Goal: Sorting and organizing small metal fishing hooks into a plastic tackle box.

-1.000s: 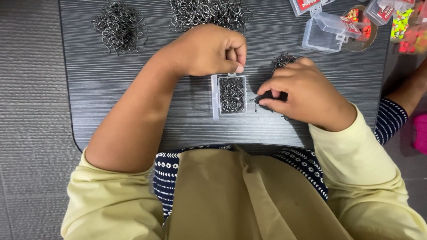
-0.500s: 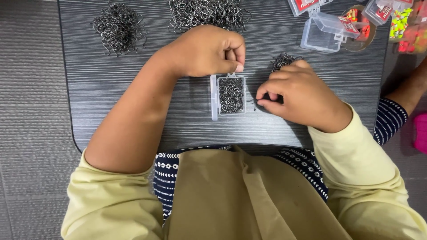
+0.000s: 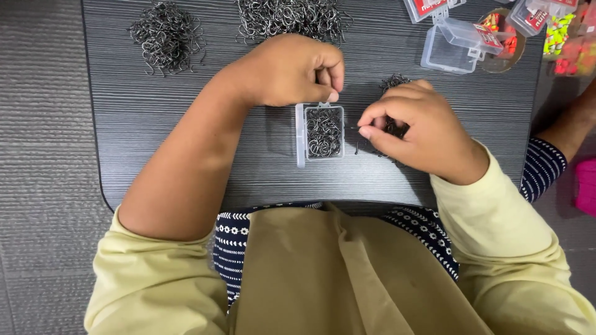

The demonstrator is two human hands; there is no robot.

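A small clear plastic box stands open on the dark table, partly filled with black metal hooks. My left hand is curled in a fist at the box's far edge, thumb tip touching its rim. My right hand lies just right of the box over a small heap of hooks and pinches a single hook between thumb and forefinger, pointing toward the box.
Two big piles of hooks lie at the table's far side. Clear lidded boxes and a round dish of bright beads sit far right. Another person's arm reaches in at the right edge.
My right hand has slid a little left toward the open box, carrying a hook in its fingertips. The left hand has hardly moved.
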